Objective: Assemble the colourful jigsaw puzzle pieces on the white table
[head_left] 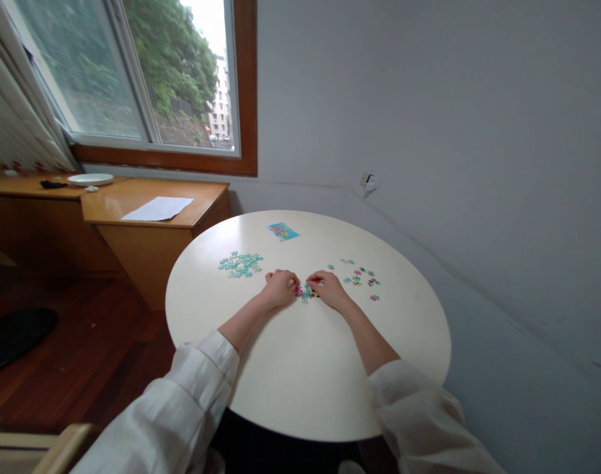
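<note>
On the round white table my left hand and my right hand rest close together, fingers curled in a pinch. Between them lies a small joined cluster of jigsaw pieces, teal and pink, which both hands touch at its edges. A pile of teal loose pieces lies to the left of my left hand. Scattered mixed-colour pieces lie to the right of my right hand. A small picture card lies farther back on the table.
A wooden desk stands left of the table under a window, with a sheet of paper and a white plate on it. A grey wall runs along the right. A chair back shows at the bottom left.
</note>
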Available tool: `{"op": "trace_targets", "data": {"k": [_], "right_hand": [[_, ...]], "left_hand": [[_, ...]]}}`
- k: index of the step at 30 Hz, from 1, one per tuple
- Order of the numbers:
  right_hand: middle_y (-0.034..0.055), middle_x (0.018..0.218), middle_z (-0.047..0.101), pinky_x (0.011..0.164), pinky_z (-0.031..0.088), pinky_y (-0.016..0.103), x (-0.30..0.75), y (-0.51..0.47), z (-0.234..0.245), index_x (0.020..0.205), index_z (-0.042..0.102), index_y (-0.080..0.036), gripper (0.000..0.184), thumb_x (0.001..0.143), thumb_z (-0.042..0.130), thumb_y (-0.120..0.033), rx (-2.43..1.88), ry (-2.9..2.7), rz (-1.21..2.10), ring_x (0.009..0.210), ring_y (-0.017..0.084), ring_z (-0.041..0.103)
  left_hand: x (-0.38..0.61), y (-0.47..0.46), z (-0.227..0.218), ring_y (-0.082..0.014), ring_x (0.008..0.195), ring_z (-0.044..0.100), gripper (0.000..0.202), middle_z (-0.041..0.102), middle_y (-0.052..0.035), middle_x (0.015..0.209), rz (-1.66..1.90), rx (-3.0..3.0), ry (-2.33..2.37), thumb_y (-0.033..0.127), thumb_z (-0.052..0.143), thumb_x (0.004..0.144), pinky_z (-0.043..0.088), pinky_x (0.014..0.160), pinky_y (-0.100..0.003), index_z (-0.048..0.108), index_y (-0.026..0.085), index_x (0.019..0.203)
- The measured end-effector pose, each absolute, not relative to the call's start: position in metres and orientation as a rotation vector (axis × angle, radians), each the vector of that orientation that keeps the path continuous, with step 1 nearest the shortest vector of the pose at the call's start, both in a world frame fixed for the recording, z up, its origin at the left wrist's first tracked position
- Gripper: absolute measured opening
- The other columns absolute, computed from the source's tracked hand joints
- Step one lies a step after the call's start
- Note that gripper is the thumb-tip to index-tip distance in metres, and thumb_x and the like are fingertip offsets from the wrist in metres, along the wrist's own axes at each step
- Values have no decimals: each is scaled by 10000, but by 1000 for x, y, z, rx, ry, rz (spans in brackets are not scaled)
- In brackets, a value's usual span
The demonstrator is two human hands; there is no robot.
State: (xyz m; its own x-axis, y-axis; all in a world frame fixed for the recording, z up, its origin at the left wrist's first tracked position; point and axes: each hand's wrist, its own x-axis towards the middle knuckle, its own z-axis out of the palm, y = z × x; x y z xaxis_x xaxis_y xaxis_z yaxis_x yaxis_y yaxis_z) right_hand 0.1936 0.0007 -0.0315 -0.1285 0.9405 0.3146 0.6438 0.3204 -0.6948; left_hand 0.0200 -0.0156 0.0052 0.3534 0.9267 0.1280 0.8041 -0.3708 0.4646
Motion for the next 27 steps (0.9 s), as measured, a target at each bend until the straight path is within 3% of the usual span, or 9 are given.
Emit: {"op": "trace_targets", "data": {"k": [14, 27], "right_hand": [[16, 605, 646, 592, 448, 230, 195, -1, -28, 688, 658, -142, 125, 667, 540, -179, -1373, -1805, 679, 577, 117, 567], [21, 752, 659, 735, 455, 268, 201, 4, -35, 718, 677, -183, 116, 697, 575, -233, -1440, -1929, 508, 716, 135, 587]], "left_hand": [[20, -15, 4, -226, 1019, 548, 248, 690, -30, 963, 533, 2309, 1519, 161, 447, 758, 343, 908, -400, 677, 230, 817], [19, -17, 6, -229, 1019, 544, 249, 689, -40, 963, 533, 2311, 1523, 159, 446, 762, 339, 915, -410, 678, 224, 825]]}}
